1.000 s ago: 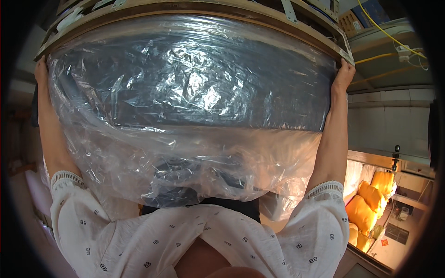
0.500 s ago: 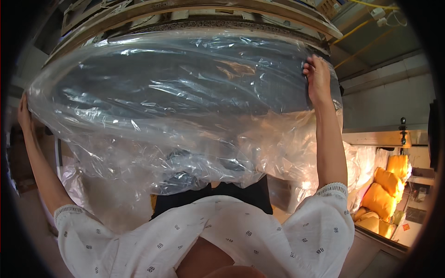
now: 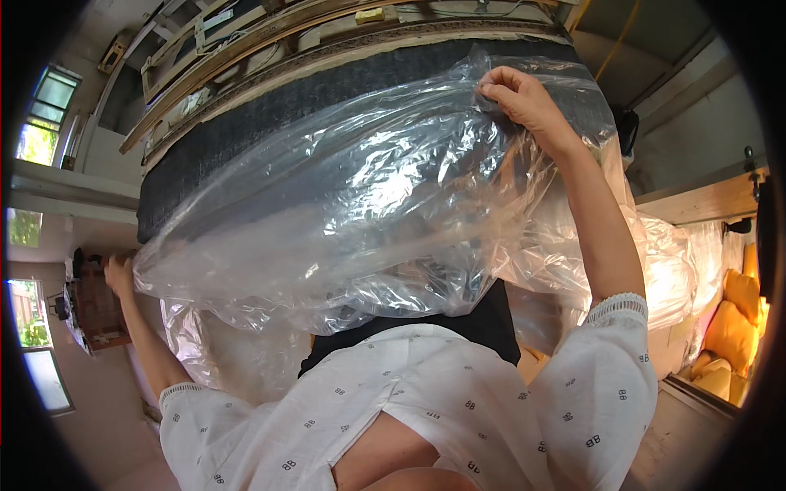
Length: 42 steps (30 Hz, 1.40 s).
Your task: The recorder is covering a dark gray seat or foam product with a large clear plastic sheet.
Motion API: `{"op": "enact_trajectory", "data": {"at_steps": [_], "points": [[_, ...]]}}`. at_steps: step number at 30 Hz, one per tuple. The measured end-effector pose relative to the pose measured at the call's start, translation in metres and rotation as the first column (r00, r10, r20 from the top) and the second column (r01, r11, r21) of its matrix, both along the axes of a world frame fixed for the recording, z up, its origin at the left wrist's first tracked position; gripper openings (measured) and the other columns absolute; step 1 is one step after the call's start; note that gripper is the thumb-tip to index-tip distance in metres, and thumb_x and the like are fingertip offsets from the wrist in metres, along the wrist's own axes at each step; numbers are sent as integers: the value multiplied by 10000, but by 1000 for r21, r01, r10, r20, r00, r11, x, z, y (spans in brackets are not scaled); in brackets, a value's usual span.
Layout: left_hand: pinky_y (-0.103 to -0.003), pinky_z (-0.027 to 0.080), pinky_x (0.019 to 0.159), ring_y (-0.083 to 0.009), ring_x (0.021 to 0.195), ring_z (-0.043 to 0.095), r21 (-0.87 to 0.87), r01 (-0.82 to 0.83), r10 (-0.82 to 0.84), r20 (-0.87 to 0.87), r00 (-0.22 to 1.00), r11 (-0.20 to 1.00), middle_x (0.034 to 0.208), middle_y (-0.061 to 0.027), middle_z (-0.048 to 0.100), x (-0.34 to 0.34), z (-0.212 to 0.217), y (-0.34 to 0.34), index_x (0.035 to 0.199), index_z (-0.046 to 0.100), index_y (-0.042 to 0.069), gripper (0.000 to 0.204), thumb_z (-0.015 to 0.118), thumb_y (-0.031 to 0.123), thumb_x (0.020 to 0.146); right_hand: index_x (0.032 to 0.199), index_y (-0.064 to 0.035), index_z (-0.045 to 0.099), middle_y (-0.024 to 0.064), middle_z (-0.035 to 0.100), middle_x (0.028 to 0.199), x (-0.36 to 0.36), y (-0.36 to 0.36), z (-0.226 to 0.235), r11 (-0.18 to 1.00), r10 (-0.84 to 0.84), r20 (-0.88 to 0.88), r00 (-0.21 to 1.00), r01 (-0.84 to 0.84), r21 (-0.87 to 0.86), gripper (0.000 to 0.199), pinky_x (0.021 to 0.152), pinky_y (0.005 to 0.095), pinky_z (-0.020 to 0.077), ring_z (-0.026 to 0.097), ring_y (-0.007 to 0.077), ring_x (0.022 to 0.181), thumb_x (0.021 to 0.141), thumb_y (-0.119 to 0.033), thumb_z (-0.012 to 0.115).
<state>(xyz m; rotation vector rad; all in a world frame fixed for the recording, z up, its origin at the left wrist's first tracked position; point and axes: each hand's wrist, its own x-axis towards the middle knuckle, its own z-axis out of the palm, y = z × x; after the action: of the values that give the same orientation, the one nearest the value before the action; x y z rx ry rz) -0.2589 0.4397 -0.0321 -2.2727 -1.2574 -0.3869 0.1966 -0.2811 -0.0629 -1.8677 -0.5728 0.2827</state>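
Note:
A large sheet of clear plastic film [image 3: 344, 213] stretches in front of me, shiny and creased, over a dark tabletop [image 3: 270, 123]. With thumb and fingers pinched, my right hand [image 3: 517, 96] grips the film's far edge, where it bunches into a small peak. At the far left, my left hand [image 3: 120, 274] is closed on the film's left corner; its fingers are partly hidden. Between the hands the film's far edge runs slanting across the tabletop, and the near part hangs in folds against my waist.
Behind the tabletop runs a long wooden rail [image 3: 327, 49] with frame parts. More plastic film [image 3: 679, 262] hangs at the right, beside yellow bundles [image 3: 733, 327]. A wooden beam [image 3: 696, 200] juts in at the right. Windows [image 3: 51, 114] are on the left.
The film's far edge has come toward me, baring a dark strip of tabletop. My right hand has moved left and curled into a pinch; my left hand has come nearer. The view has shifted left.

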Motion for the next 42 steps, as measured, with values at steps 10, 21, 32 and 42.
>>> {"op": "enact_trajectory", "data": {"at_steps": [10,21,32,42], "points": [[-264,421,730,-160,795,517,-657,738,-720,436,539,155,869,-57,524,282,5,-352,931,580,18,237,600,240,850,997,-34,584,29,601,796,6,-8,3,999,-15,-46,999,13,-46,425,559,205,366,484,60,662,784,-400,613],[-216,358,546,-79,573,395,-505,839,-456,709,537,202,655,-7,449,234,-18,-401,814,513,16,188,672,106,768,779,-88,646,40,627,706,29,6,-8,910,-46,308,950,168,-380,291,647,326,443,598,209,692,717,-372,648],[-210,338,531,-69,579,393,-503,767,-403,655,639,400,664,0,454,110,-30,-401,775,547,-6,152,685,47,741,764,-64,610,49,583,685,22,-8,-18,943,-60,462,885,202,-263,203,610,307,431,539,181,636,730,-256,667],[-207,374,674,-75,703,440,-94,945,-40,993,112,313,753,35,476,170,6,-352,861,536,55,84,542,130,898,888,-36,529,6,605,812,58,25,46,936,-32,256,966,-61,346,122,689,233,425,540,87,736,871,-154,555]]}}
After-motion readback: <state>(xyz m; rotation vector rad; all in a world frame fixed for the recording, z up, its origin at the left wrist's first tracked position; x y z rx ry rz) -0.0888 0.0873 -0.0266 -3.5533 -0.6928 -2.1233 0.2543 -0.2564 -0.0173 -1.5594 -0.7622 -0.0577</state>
